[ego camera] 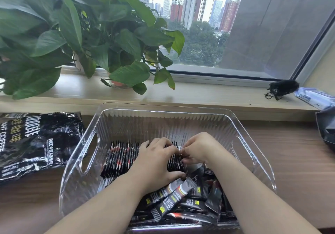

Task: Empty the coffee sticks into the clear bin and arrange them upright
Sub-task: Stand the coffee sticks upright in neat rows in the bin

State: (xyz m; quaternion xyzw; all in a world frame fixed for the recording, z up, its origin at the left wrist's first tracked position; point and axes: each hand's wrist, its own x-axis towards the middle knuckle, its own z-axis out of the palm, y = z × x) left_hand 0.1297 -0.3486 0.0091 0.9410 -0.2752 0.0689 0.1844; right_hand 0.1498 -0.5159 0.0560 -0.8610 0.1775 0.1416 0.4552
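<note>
Coffee sticks (123, 159) are in the clear bin (163, 117), and it's two camps in there. A tight black row stands upright on edge, running out to the left of the left grip (155, 161). A loose pile (190, 201) lies flat and crisscrossed under both wrists, on the near side of the bin.

Left grip is clamped over the right end of that row, fingers curled across the tops and thumb tucked down the near face of the sticks. Right grip (197, 148) is right alongside, its fingertips meeting the left's, curled in and pinching the top edge of the end sticks. Both forearms reach in over the bin's near wall. Beyond the grips, the far wall is ribbed and clear, and there's a cut-out handle on each side.

Moving outward, the bin sits on a wood-grain surface (290, 161). Left of the left grip, just beside the bin, a crumpled black coffee bag (34, 143) lies flat. Well to the right of the right grip, a dark bag (326, 130) pokes in at the frame edge.

Beyond both grips runs a windowsill (199, 94). It carries leafy green plants (81, 34) to the left, with a small black pouch (282, 88) and a blue-and-white packet (315, 98) to the right. City towers show through the window (199, 16).
</note>
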